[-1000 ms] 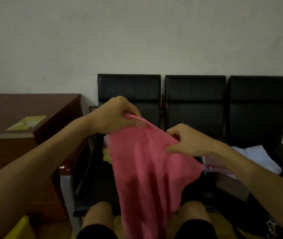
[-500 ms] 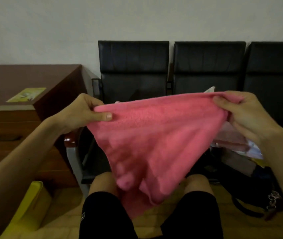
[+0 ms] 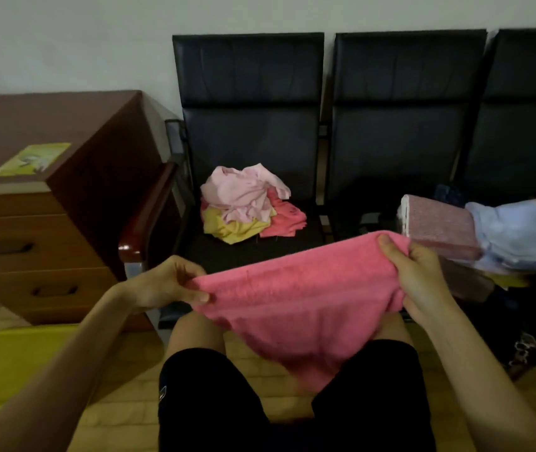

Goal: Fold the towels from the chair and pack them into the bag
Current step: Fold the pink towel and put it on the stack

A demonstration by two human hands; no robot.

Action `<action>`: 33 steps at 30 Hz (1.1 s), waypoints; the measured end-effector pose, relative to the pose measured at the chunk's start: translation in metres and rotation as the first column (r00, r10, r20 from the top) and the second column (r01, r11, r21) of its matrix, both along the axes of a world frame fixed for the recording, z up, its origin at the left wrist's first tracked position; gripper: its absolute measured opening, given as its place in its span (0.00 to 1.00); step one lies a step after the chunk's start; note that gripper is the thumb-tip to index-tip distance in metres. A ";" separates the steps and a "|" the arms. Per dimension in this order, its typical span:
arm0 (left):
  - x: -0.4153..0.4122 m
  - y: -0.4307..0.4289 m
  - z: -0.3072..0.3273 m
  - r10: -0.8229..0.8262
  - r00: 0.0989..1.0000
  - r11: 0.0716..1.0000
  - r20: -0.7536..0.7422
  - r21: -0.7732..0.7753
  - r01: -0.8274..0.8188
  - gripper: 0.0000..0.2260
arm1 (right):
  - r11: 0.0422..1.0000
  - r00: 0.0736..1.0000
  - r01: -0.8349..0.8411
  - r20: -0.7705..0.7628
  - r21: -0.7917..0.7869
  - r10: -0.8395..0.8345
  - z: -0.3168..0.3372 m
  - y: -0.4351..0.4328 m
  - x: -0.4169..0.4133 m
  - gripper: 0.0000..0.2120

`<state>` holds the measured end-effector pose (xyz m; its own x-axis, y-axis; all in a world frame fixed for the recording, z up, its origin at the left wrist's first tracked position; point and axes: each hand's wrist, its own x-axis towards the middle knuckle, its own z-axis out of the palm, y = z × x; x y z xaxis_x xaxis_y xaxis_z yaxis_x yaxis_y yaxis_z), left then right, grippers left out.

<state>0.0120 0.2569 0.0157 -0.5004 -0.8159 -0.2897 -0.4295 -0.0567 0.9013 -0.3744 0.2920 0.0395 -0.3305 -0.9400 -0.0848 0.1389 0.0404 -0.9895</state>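
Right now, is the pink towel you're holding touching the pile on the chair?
Apart. The head view shows bare black seat between the held pink towel and the towel pile.

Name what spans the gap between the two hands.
In the head view, the pink towel stretches from the left hand to the right hand, each gripping a top end; its lower part hangs down.

The pink towel (image 3: 296,308) hides the fingers of my right hand (image 3: 420,282), which grips one corner, and covers most of my right thigh. The fingers of my left hand (image 3: 168,285) disappear behind the other corner. The rightmost chair (image 3: 527,109) is cut off by the edge, as is a blurred yellow object (image 3: 15,363) at lower left. The bag (image 3: 527,324) is lost in shadow. The sticker (image 3: 31,159) on the cabinet (image 3: 64,223) is too small to read.
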 end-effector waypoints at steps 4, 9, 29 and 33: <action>-0.012 -0.010 -0.011 0.180 0.960 0.976 0.216 -0.159 -0.148 0.07 | 0.995 0.979 0.088 -0.179 -0.036 -0.093 -0.012 -0.001 0.005 0.06; -0.016 -0.005 -0.039 0.531 0.847 0.842 -0.025 -0.098 -0.531 0.06 | 0.979 0.964 0.190 -0.174 -0.078 -0.202 -0.031 0.000 0.012 0.04; -0.083 0.007 -0.053 0.862 0.433 0.480 -0.264 0.150 -0.864 0.05 | 0.961 0.962 0.240 -0.166 0.141 -0.216 -0.080 -0.017 0.017 0.12; -0.093 0.006 -0.054 0.845 0.473 0.514 -0.250 0.131 -0.848 0.07 | 0.959 0.963 0.224 -0.187 0.171 -0.192 -0.083 -0.015 0.025 0.08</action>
